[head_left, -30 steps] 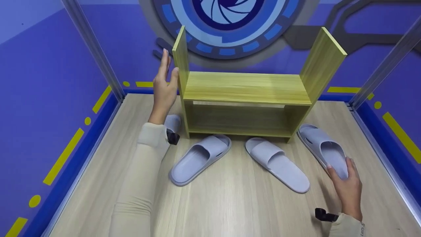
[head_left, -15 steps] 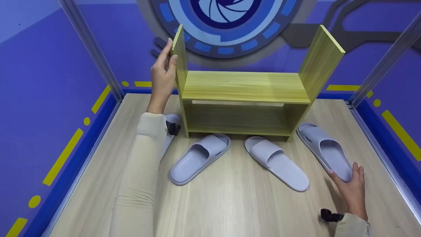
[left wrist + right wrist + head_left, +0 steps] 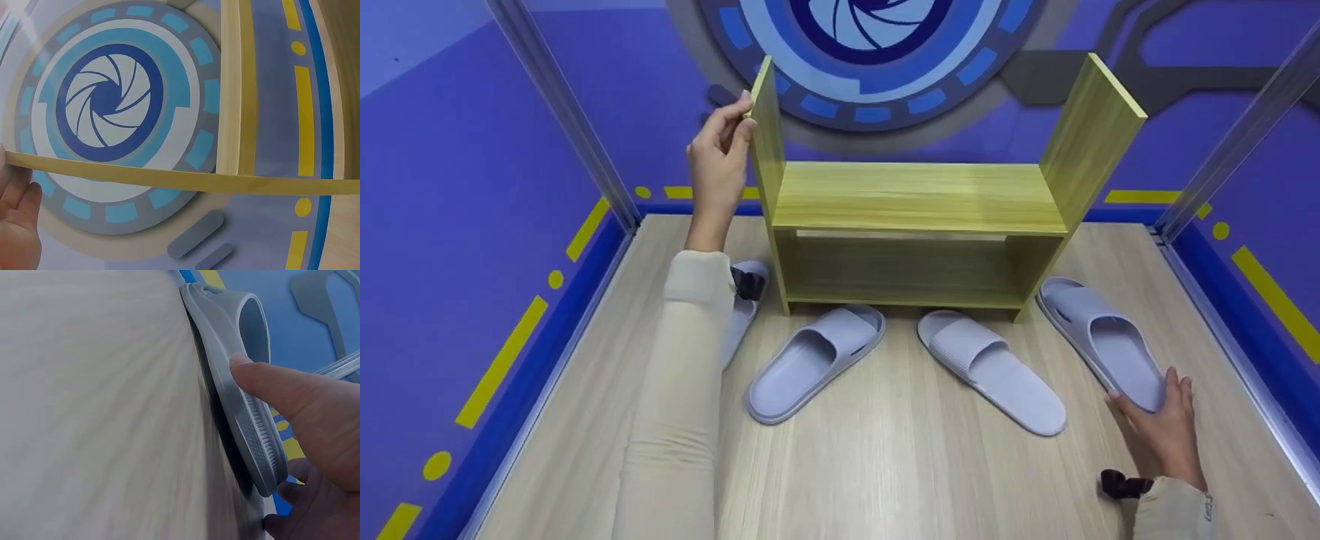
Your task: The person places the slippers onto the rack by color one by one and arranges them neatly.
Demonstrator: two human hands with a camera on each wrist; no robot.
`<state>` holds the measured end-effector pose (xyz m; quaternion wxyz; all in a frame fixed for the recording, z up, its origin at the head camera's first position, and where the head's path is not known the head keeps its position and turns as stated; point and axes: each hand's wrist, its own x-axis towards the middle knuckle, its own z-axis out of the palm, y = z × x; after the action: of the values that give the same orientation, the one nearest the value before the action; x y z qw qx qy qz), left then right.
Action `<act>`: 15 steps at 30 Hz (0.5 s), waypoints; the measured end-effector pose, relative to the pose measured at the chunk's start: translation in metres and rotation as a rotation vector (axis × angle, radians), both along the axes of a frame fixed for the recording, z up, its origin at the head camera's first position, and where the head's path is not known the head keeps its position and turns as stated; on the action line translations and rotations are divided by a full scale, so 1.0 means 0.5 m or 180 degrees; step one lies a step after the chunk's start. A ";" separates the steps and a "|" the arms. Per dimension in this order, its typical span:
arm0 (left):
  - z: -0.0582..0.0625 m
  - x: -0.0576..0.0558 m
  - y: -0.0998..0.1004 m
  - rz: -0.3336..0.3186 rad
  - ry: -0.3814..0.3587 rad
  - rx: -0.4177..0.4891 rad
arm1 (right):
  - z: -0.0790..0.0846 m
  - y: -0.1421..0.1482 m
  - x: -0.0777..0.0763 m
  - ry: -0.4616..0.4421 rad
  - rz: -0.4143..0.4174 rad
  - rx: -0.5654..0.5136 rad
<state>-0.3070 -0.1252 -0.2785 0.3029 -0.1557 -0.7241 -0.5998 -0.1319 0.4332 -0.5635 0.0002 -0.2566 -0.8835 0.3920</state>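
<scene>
A light yellow-green wooden shelf [image 3: 919, 196] stands at the back, its side panels rising above the upper board. My left hand [image 3: 718, 169] is at the front edge of its left panel [image 3: 770, 146], fingers bent and fingertips pinching that edge. In the left wrist view part of the left hand [image 3: 19, 216] shows beside the panel edge [image 3: 129, 173]. At the far right a grey slipper [image 3: 1129, 360] lies on the floor. My right hand [image 3: 1168, 431] is spread about its heel, thumb on one side, fingers on the other. The right wrist view shows the thumb over the slipper's side [image 3: 225, 354].
Two grey slippers lie before the shelf, a left one [image 3: 795, 371] and a right one [image 3: 997, 375], toes toward it. Another slipper [image 3: 741, 326] is partly hidden by the left sleeve. Blue patterned walls [image 3: 472, 225] enclose the wood-grain floor [image 3: 855, 480].
The left fingers went from straight beside the panel to bent at its front edge. My right hand drew back slightly toward the slipper's heel, its fingers spreading; the slippers hardly moved.
</scene>
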 end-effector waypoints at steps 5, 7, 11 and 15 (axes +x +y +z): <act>-0.019 -0.025 -0.008 0.0024 -0.0093 0.0088 | -0.009 0.003 0.000 -0.0025 0.0123 0.0009; -0.027 -0.037 -0.012 0.0032 -0.0130 0.0103 | -0.012 0.002 0.001 -0.0029 0.0126 0.0001; -0.033 -0.045 -0.014 0.0041 -0.0141 0.0118 | -0.013 0.000 0.000 -0.0088 0.0007 -0.0016; -0.031 -0.043 -0.012 0.0024 -0.0133 0.0131 | -0.006 -0.005 -0.001 -0.0187 -0.0103 0.0023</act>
<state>-0.3287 -0.1312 -0.2939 0.2931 -0.1342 -0.7184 -0.6165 -0.1323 0.4308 -0.5666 -0.0185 -0.2822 -0.8802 0.3810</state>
